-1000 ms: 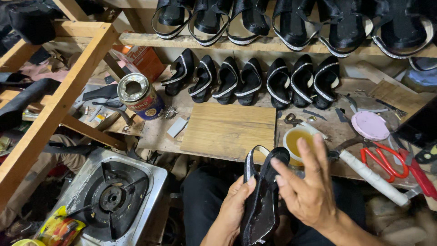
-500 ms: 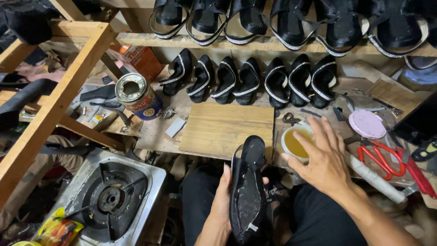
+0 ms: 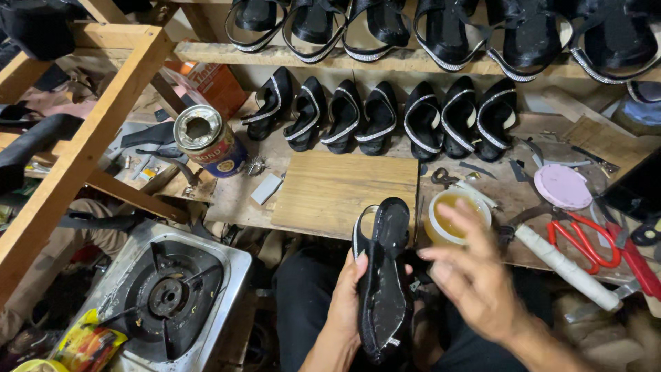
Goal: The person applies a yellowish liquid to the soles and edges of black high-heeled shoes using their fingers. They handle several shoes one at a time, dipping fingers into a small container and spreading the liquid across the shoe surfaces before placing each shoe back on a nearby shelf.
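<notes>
over workbench (image 3: 344, 189): left hand (image 3: 348, 303) gripping sandal (image 3: 384, 289)

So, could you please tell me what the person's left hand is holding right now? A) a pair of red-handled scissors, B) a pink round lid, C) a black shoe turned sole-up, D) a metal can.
C: the left hand grips a black shoe with its sole facing up, while the red-handled scissors, the metal can and the pink lid all lie on the bench untouched.

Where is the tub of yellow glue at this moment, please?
In the head view, the tub of yellow glue sits on the workbench right of the wooden board, partly behind the right hand.
</notes>
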